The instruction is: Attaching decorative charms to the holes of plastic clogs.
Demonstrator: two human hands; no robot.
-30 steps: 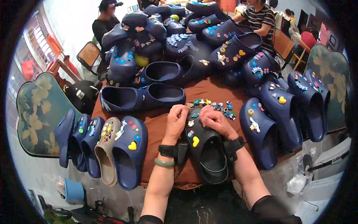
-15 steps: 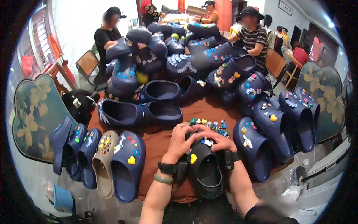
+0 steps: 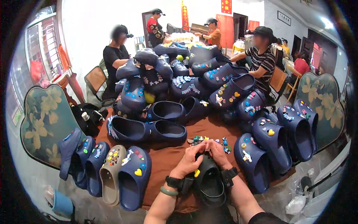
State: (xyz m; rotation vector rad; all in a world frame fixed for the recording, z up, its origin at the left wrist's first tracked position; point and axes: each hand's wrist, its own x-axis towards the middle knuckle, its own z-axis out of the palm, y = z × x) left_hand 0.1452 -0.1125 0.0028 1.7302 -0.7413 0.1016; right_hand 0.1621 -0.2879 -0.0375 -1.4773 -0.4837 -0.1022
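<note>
Both my hands grip a dark clog shoe [image 3: 209, 183] at the near edge of the brown-covered table [image 3: 164, 156]. My left hand [image 3: 190, 161] wraps its left side, thumb over the toe, beside a yellow charm [image 3: 196, 173]. My right hand [image 3: 219, 153] presses on the toe from the right. Just beyond my fingers lies a small heap of loose coloured charms [image 3: 209, 141].
Navy clogs are piled high across the table [image 3: 175, 82], with a row at the left [image 3: 130, 175] and right [image 3: 276, 142]. A beige clog [image 3: 110, 171] lies at the left. Several people sit or stand around the far side. Flower-patterned chair backs [image 3: 44, 123] flank the table.
The view has tilted upward, so the table and my hands sit lower in the picture. My hands stay on the dark clog, fingers shifting over its toe.
</note>
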